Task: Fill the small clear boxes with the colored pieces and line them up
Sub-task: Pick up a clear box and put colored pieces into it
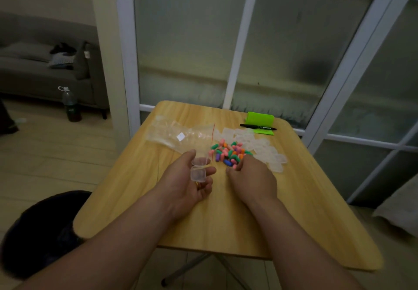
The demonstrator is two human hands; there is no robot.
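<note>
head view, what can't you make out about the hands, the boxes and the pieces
- Right hand: fingertips hidden behind its own back, head view; whether they pinch one of the small colored pieces is unclear.
- Heap of small clear plastic boxes: head view, transparent, dim, uncountable.
- Small clear open box in the left hand: head view, too transparent to tell whether it holds anything.

Dim indoor light; soft overall blur; wide-angle bending at edges.
</note>
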